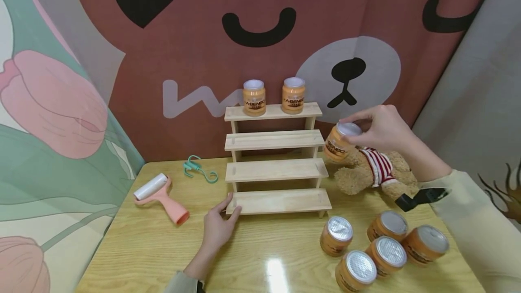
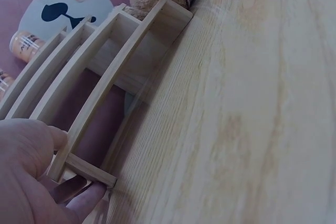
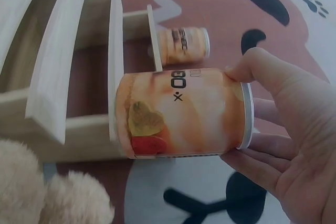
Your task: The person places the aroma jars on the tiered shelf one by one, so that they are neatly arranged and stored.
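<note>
My right hand [image 1: 387, 125] pinches an orange-labelled can [image 1: 336, 144] near its pale top end, thumb and fingers on opposite sides. It is held tilted in the air, just right of the upper steps of a wooden four-step display rack [image 1: 278, 171]. Seen from the right wrist, the can [image 3: 181, 113] lies across the view in front of the rack. Two similar cans stand upright on the top step, one left [image 1: 254, 98] and one right [image 1: 293, 96]. My left hand [image 1: 219, 226] grips the left end of the bottom step; the left wrist view shows fingers [image 2: 86, 201] curled around that end.
Several more cans [image 1: 362, 268] stand at the table's front right. A teddy bear [image 1: 354, 177] in a striped top lies right of the rack. A pink lint roller [image 1: 164, 198] and a teal hook-ended item [image 1: 199, 168] lie to the left. A printed curtain [image 1: 183, 58] hangs behind.
</note>
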Demonstrator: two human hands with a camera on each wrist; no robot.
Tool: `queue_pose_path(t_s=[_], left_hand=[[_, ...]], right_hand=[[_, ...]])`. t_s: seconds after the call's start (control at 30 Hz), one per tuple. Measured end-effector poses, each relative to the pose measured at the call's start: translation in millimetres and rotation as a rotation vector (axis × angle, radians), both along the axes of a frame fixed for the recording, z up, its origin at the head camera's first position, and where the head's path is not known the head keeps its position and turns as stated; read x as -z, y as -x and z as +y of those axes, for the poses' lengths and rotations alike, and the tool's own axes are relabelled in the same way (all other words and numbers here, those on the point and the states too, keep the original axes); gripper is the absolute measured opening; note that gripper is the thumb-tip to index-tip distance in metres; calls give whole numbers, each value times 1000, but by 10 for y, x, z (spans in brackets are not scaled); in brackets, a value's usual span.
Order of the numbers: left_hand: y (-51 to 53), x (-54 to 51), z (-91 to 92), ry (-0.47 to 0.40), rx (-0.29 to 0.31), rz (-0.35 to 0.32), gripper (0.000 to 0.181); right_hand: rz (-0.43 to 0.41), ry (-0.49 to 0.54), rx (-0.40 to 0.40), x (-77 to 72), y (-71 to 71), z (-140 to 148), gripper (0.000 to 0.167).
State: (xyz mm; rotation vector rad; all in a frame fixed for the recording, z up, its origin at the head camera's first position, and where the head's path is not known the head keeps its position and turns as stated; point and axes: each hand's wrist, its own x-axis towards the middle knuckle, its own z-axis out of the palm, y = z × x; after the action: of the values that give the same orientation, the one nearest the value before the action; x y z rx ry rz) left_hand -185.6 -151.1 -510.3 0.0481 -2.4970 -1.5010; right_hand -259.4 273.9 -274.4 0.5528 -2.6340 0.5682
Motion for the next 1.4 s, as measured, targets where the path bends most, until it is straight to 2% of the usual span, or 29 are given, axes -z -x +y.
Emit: queue_pose_path(t_s=[0.2, 0.43, 0.87, 1.07, 1.4], left_hand=[[-1, -14, 1, 10, -6, 1, 51], [2, -8, -2, 3, 0, 9, 51], [5, 8, 3, 12, -10, 3, 50], [10, 1, 9, 11, -10, 7, 50], [20, 2, -4, 16, -1, 20, 51]], right_hand=[[27, 18, -69, -68, 168, -284, 28], [30, 28, -82, -98, 345, -574, 28], [25, 112, -148, -122, 666, -1138, 28], [58, 88, -194, -125, 772, -1367, 30], [-6, 88, -256, -73, 887, -1686, 30]])
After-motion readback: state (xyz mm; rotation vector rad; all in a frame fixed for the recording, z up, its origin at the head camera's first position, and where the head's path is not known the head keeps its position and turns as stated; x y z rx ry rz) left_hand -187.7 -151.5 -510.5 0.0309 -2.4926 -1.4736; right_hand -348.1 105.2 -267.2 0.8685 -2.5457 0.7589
